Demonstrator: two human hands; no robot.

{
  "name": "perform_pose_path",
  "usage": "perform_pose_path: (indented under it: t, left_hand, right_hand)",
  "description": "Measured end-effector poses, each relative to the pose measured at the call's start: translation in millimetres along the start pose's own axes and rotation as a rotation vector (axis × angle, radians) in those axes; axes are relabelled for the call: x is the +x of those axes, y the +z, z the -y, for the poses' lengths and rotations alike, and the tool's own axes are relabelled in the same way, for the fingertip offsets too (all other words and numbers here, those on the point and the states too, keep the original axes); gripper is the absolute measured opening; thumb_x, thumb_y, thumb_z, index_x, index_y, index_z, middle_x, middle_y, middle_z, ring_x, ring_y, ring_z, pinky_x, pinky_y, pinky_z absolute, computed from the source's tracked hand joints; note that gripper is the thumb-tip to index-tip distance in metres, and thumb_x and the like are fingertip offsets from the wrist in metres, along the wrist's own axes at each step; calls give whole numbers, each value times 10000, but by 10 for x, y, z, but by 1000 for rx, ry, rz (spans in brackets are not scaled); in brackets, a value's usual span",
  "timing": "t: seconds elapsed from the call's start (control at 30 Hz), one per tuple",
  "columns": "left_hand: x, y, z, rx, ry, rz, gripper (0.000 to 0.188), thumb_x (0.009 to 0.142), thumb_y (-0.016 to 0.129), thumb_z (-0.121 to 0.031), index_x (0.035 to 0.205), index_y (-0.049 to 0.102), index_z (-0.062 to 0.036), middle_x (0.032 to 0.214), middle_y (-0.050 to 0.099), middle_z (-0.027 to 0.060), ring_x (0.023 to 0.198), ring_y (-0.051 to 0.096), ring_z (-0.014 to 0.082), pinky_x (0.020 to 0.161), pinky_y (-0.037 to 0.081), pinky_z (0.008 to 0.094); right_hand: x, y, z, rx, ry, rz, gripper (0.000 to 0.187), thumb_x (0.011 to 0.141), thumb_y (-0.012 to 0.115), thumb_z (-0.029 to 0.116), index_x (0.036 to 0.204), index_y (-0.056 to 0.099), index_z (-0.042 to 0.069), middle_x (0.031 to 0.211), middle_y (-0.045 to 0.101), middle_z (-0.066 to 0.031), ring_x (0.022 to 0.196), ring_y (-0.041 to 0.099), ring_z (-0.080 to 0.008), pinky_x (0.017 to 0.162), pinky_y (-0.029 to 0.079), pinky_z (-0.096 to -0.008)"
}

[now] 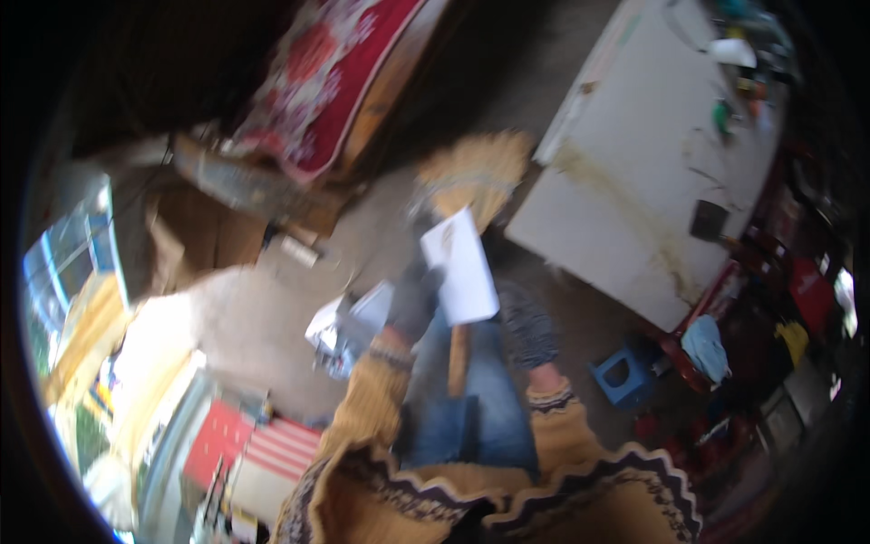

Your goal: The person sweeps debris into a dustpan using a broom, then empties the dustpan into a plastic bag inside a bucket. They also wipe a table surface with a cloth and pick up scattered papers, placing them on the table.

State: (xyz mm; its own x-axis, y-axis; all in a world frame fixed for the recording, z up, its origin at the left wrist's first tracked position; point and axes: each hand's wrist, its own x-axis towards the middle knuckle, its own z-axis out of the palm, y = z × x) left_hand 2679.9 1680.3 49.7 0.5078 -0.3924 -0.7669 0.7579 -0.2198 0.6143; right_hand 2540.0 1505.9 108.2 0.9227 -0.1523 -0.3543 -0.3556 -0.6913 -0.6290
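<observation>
My left hand (414,297), in a dark grey glove, grips the left edge of a flat white sheet (464,276) with a brownish patch near its top. My right hand (528,325), in a grey patterned glove, is close to the sheet's right edge; blur hides its fingers. Beyond the sheet is the fan-shaped straw head of a broom (480,172). A wooden handle (458,361) shows below the sheet, in front of my jeans; the sheet covers the part between it and the straw. Whether a hand touches the handle cannot be made out.
Silvery crumpled packaging (340,331) lies left of my hand. A large stained white board or tabletop (634,190) stands at right, with a blue plastic stool (622,376) below it. A cardboard box (204,236) and a bed with red floral cloth (317,82) are at far left.
</observation>
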Motion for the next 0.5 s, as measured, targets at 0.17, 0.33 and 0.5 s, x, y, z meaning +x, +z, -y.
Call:
perform_pose_path:
  t: [0.17,0.33,0.5]
  left_hand:
    - [-115,261,-296,65,165,-3,346,854,579,-103,1192,574,-28,856,611,10,742,546,92,625,466,260]
    - [-275,376,-377,482,375,-160,752,754,724,-7,1408,355,-33,1161,546,100,976,550,169,783,511,309]
    - [-525,466,-485,138,240,298,703,756,763,-9,1366,413,-36,1339,499,105,1183,507,206,955,466,330]
  right_hand:
    - [332,-299,224,380,434,11,297,857,625,220,1098,675,54,993,686,-136,842,660,-251,774,515,-367]
    - [467,-615,327,718,853,72,486,772,736,460,972,710,17,843,702,-157,782,674,-224,737,510,-334]
    - [505,-797,377,562,785,6,640,709,758,567,1052,685,32,843,698,-170,763,674,-297,729,526,-362]
